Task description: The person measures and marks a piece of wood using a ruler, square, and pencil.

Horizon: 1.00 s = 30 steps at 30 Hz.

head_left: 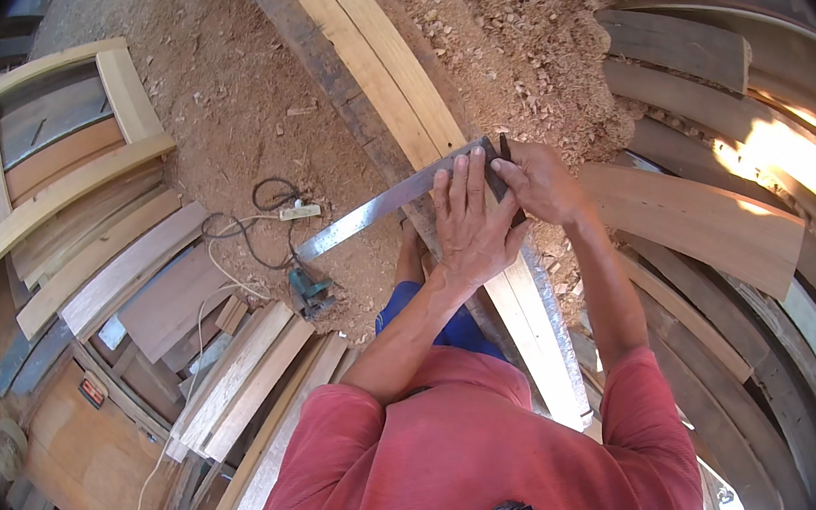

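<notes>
A metal try square [364, 218] lies across two pale wooden boards [386, 61] set side by side on a beam. Its shiny blade reaches out past the boards to the left, and its dark stock sits by their right edge. My left hand [469, 213] presses on the square near its corner, fingers stretched out flat over the blade. Close beside it, my right hand [543, 182] is closed around a slim dark pencil-like stick [504, 146]; its lower tip is hidden by the fingers.
Beneath the boards runs a dark, rough beam [308, 40]. A green power tool [310, 291] with a cord rests on the ground at left, near a pale power strip [299, 212]. Planks [695, 212] are stacked on the right; a wooden frame [133, 90] stands left. Shavings [527, 60] cover the ground.
</notes>
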### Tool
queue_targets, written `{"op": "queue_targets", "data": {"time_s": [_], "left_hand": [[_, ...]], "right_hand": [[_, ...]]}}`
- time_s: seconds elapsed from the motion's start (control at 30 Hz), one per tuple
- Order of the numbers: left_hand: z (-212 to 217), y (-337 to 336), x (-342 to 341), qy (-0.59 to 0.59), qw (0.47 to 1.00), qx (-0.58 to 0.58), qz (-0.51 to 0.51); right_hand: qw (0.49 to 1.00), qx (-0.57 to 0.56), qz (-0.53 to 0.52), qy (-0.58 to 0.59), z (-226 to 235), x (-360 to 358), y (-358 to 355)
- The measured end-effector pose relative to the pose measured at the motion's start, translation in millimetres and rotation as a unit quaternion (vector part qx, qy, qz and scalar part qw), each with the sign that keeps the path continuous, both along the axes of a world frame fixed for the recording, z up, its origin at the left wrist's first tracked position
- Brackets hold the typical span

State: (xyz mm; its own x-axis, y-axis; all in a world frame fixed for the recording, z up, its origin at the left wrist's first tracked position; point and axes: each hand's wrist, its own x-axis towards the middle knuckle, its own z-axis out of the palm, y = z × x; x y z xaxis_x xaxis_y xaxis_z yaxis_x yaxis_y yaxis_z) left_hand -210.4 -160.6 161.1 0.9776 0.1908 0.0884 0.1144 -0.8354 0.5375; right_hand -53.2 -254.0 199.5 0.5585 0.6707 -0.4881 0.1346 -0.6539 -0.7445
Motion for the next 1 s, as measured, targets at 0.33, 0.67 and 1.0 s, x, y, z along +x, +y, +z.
{"op": "queue_targets", "data": {"time_s": [0.33,0.67,1.0], "left_hand": [[3.3,-1.1,-2.8,0.005,1.000,-0.023,0.012],[1.5,-1.2,-1.4,-0.009,1.000,0.008,0.009],[1.1,-1.7,-2.8,-0.008,1.000,0.012,-0.002]], "right_hand": [[0.993,0.038,-0.056,0.097,-19.3,-13.5,-14.4],[0.989,0.062,-0.069,0.112,-19.2,-15.2,-14.7],[0.994,0.017,-0.051,-0.092,-8.1,-5.3,-14.5]]}}
